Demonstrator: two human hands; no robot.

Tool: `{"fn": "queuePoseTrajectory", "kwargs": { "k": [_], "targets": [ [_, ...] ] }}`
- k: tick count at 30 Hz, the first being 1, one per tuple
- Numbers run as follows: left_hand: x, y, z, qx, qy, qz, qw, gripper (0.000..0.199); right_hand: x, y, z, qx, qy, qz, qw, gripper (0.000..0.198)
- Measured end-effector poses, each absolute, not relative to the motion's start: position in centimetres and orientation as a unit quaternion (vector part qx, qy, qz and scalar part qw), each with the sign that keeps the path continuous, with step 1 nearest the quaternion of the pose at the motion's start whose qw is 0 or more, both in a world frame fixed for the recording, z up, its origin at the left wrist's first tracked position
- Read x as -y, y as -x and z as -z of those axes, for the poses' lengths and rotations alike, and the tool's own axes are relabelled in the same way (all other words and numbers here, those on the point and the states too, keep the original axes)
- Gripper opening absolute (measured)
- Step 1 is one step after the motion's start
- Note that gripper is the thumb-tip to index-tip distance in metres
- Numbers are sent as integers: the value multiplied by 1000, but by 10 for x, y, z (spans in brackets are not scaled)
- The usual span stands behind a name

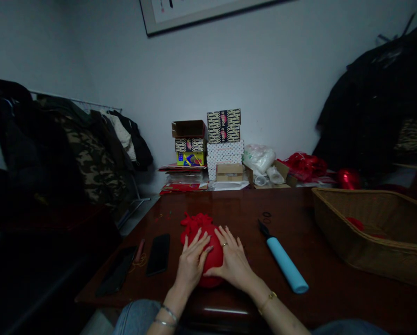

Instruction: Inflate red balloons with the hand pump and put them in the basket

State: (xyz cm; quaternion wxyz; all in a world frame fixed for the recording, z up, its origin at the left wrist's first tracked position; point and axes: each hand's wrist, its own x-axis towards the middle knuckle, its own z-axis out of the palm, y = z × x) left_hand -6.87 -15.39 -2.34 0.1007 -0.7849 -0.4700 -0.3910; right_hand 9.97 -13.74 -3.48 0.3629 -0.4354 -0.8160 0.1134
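A rounded red balloon rests on the dark wooden table in front of me. My left hand presses its left side, with the fingers pointing up and away. From the other side, my right hand spans the balloon, its thumb near the bottom and its fingers spread over the top. Just beyond my left fingertips lies a bunch of limp red balloons. A light-blue hand pump with a black nozzle lies to the right of my right hand. The underside of the balloon is hidden.
A black phone and a dark flat item lie on the left. The wicker basket with red pieces inside stands at right. Dark rings lie beyond the pump. Stacked boxes and plastic bags stand behind the table.
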Motion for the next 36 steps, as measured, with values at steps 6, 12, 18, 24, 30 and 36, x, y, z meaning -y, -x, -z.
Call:
{"fn": "queuePoseTrajectory", "kwargs": {
  "k": [6,12,18,24,30,36],
  "targets": [
    [159,71,24,521,753,383,122,35,144,-101,29,833,437,-63,335,125],
    [163,69,13,524,743,414,45,30,148,-107,25,843,435,-12,316,120],
    [165,65,-1,549,695,455,-92,31,151,-111,20,838,465,25,285,110],
    [158,54,-1,494,719,488,-44,28,156,-111,9,812,498,76,295,114],
    [141,27,-16,408,776,478,44,33,153,-137,-8,772,525,155,322,111],
    [127,-10,-26,358,799,476,83,37,149,-175,-15,752,537,196,328,105]
  ]
}}
